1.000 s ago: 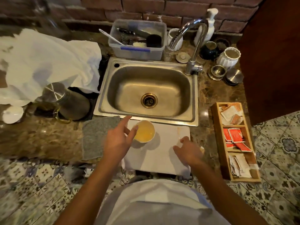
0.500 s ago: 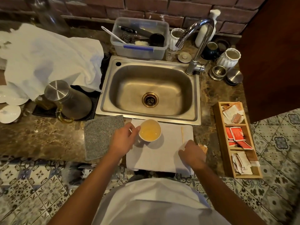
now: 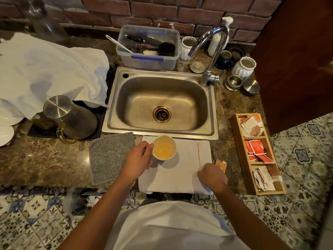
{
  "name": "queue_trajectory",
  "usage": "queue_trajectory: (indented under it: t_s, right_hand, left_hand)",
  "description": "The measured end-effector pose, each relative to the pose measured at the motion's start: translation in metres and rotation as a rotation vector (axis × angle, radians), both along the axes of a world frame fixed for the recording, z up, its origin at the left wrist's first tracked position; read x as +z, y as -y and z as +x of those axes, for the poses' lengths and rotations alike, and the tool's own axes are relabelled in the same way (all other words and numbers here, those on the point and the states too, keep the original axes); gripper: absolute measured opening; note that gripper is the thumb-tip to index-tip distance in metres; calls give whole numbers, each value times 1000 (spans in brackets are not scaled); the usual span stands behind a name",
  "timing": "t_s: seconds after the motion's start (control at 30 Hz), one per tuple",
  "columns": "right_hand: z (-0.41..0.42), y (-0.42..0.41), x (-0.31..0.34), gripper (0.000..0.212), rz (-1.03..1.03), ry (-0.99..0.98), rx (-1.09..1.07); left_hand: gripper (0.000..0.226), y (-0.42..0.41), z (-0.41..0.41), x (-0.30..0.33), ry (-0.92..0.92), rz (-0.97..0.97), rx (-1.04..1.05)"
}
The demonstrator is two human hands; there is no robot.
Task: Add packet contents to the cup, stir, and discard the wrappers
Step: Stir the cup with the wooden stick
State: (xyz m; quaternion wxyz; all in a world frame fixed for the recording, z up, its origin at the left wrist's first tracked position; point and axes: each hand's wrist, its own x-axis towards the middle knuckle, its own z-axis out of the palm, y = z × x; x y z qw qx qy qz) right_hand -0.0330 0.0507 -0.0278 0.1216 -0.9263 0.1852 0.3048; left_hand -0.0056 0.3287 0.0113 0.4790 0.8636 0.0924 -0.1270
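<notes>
A white cup (image 3: pixel 164 147) of yellowish liquid stands on a white cloth (image 3: pixel 177 175) in front of the sink. My left hand (image 3: pixel 137 159) grips the cup's left side. A thin wooden stir stick (image 3: pixel 199 154) lies on the cloth to the right of the cup. My right hand (image 3: pixel 212 175) rests with curled fingers on the cloth's right edge, touching an orange-brown packet (image 3: pixel 221 164) that lies on the counter. I cannot tell whether the fingers pinch the packet. A wooden box (image 3: pixel 242 157) at the right holds white, red and brown packets in three compartments.
The steel sink (image 3: pixel 162 105) and tap (image 3: pixel 210 51) lie behind the cup. A grey mat (image 3: pixel 110 156) lies left of the cloth, with a metal-lidded glass jug (image 3: pixel 70 116) beyond. A plastic tub (image 3: pixel 149 49) of utensils, jars and cups line the brick wall.
My left hand has closed onto the cup's side from an open reach. My right hand has slid a little right and back toward the packet at the cloth's edge.
</notes>
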Motion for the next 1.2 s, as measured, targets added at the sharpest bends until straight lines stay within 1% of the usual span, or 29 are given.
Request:
queue_trajectory:
  t_s: [0.1, 0.17, 0.27, 0.33, 0.4, 0.5, 0.6, 0.73, 0.97, 1.2]
  right_hand:
    - [-3, 0, 3, 27, 31, 38, -36]
    - [-5, 0, 6, 20, 82, 131, -101]
    - [-6, -1, 17, 12, 297, 297, -223]
    - [-2, -4, 33, 9, 433, 390, -244]
    - [4, -11, 57, 5, 521, 462, -251]
    - [14, -23, 90, 6, 701, 516, -308]
    - [21, -32, 113, 4, 801, 536, -294]
    - [26, -41, 123, 6, 750, 518, -239]
    - [21, -47, 121, 6, 689, 530, -187]
    - [25, -40, 117, 9, 584, 506, -20]
  left_hand:
    - [36, 0, 0, -1, 1, -26, -7]
    - [36, 1, 0, -2, -5, -67, -5]
    - [34, 2, -1, -1, -14, -108, 7]
    - [33, 2, -1, -2, -13, -124, 10]
    - [34, 2, 0, -3, -5, -134, 12]
    - [35, 2, 1, -5, -8, -151, 18]
    - [35, 2, 0, -5, -5, -151, 19]
    - [34, 2, 0, -5, -2, -149, 22]
    - [34, 3, 0, -4, -3, -171, 30]
    - [35, 2, -1, -7, 12, -168, 20]
